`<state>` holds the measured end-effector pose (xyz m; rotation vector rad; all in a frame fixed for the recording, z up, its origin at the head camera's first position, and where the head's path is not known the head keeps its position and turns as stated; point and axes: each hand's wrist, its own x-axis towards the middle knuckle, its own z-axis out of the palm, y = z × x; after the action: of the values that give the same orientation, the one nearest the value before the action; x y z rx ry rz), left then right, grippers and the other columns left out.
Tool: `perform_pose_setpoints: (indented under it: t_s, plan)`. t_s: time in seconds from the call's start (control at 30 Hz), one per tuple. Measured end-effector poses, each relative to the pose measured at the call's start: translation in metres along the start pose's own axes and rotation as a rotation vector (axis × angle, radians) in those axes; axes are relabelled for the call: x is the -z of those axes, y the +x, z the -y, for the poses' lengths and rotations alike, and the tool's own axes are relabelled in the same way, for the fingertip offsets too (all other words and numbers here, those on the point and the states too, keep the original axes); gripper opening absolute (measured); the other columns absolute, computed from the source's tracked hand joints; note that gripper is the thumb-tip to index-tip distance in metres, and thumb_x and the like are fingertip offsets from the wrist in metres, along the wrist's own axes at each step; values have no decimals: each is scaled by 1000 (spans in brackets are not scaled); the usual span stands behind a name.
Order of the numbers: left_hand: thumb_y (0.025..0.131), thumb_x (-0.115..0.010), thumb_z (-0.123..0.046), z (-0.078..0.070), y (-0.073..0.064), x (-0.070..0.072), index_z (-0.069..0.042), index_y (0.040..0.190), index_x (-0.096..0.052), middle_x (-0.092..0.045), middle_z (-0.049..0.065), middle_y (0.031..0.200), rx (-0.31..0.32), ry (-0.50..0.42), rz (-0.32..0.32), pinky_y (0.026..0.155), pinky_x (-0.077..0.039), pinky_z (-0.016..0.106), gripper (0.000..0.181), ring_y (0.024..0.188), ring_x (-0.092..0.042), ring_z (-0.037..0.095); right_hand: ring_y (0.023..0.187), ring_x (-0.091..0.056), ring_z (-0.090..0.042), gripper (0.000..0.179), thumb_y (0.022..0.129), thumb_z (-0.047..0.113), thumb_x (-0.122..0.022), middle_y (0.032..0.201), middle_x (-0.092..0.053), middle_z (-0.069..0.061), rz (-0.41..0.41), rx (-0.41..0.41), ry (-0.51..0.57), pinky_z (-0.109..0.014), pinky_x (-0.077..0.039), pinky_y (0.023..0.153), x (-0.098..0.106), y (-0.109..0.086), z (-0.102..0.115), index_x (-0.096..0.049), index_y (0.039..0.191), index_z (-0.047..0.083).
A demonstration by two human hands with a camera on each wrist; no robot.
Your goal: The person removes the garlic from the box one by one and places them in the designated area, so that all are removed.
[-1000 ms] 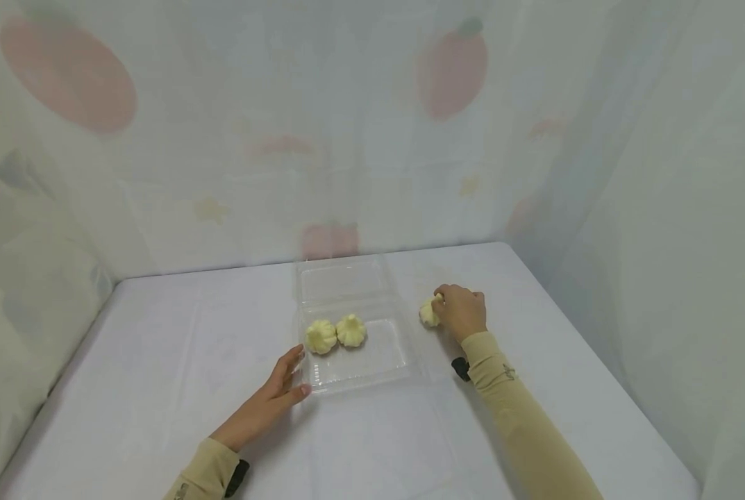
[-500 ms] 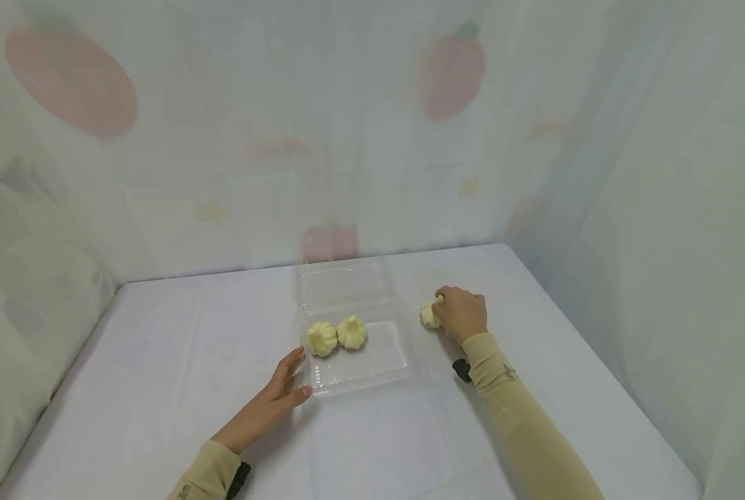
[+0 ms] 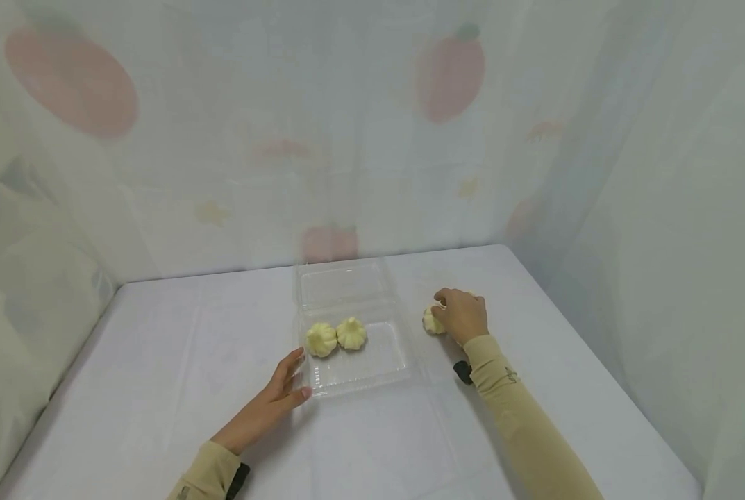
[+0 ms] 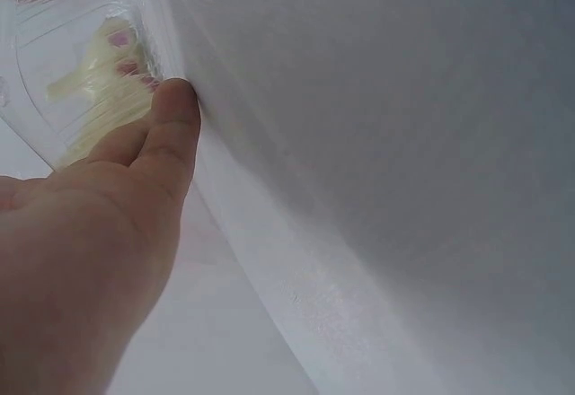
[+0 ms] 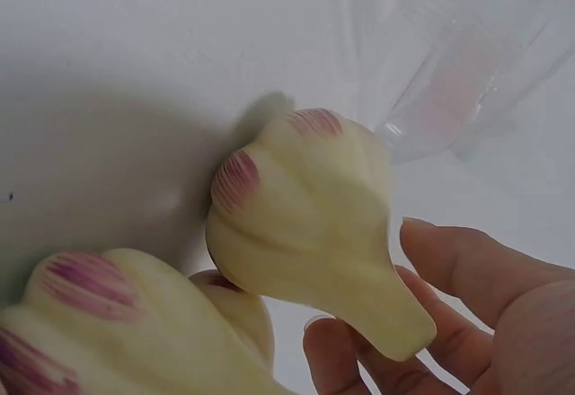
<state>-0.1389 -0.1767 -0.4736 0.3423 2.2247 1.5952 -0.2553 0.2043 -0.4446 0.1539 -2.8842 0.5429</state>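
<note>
Two pale garlic bulbs (image 3: pixel 336 337) sit side by side in the base of a clear plastic clamshell box (image 3: pixel 381 371), whose lid lies folded back. My left hand (image 3: pixel 269 403) touches the box's left side, fingers extended and thumb at the near corner. To the right of the box, my right hand (image 3: pixel 462 316) has its fingers curled around the stem of another garlic bulb (image 5: pixel 305 211), which has purple streaks. A small gap shows between thumb and bulb in the right wrist view. Another streaked garlic bulb (image 5: pixel 99 314) lies close by, mostly hidden by my hand in the head view.
A white cloth covers the table (image 3: pixel 178 361). The open lid (image 3: pixel 344 286) reaches toward the table's back edge. Pale curtains with faded fruit prints (image 3: pixel 450 80) surround the back and sides. Part of a further bulb (image 5: pixel 238 314) shows between the two streaked ones.
The garlic bulb at my right hand has shifted slightly toward me and to the right, and the gap between index finger and thumb looks wider. My left hand and the box have stayed put.
</note>
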Motion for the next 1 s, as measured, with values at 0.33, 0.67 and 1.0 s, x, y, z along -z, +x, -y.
perform_pose_setpoints:
  t_s: [0.33,0.67,1.0]
  plan:
    - [106,-55,-29,0,-1,-1,-22,162,-3,0,22,167,8,10,-5,115,-18,65,77,148,-10,49,100,-66,-29,34,98,29,-67,112,-72,-9,10,-3,186,-59,-39,98,8,0,-3,-70,123,6]
    - [106,-55,-30,2,0,-1,-22,162,-3,0,21,167,13,4,-3,116,-17,64,77,148,-9,49,112,-61,-30,33,100,28,-65,118,-69,-10,-29,-27,489,-50,-49,95,24,0,2,-68,125,6]
    - [106,-55,-30,-1,1,-1,-19,162,-2,1,22,166,14,-2,-4,116,-16,65,78,149,-8,49,108,-62,-29,32,98,25,-69,116,-71,-10,-21,10,634,-48,-48,95,23,3,20,-70,123,5]
